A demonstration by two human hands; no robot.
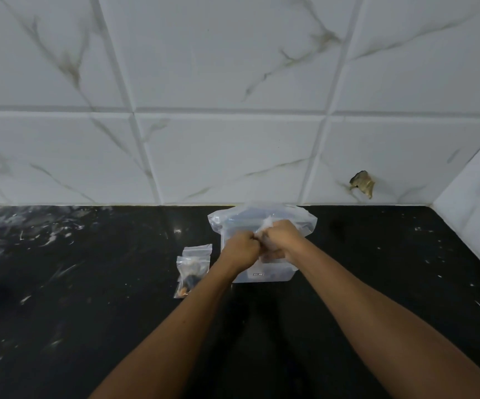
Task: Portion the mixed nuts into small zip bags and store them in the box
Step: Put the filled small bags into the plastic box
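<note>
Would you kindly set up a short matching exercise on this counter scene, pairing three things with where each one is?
Things:
1. filled small zip bags
2. clear box
3. hole in the tile

Places:
A. on the wall, at right
B. under both hands
C. on the counter, left of the box

Pairs: 1-C, 2-B, 3-A

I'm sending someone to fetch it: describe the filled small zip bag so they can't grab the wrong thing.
Start at the black countertop below the white marble-look tiles. Left of the left hand lie two small zip bags; take the nearer filled bag, which overlaps the other small bag behind it. It alone shows dark and orange nuts, and it is far smaller than the big clear bag by the hands.
</note>
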